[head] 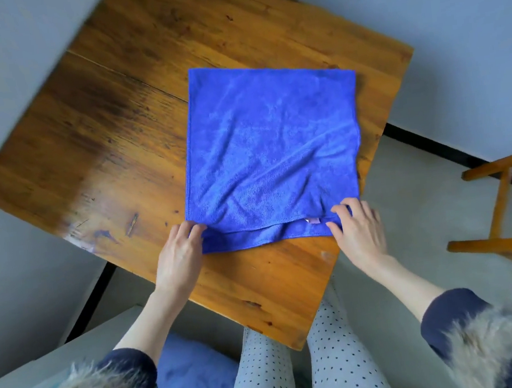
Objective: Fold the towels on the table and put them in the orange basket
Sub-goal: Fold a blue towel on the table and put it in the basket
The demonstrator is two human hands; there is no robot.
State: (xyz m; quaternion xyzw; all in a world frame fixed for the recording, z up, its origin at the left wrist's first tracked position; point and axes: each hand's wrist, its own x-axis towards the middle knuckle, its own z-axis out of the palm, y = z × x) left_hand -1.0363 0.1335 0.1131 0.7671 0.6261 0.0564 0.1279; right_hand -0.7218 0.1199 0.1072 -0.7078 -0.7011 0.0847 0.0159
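**Towel folded once, corners pinched**

On the tabletop [110, 139] the left hand [180, 249] pinches the near left corner of the blue towel [270, 148]. The towel lies flat, doubled, its top layer short of the lower edge. The right hand [357, 227] pinches the near right corner. If one hand lifts faster, the layers may slide and the fold goes crooked. No basket is visible.
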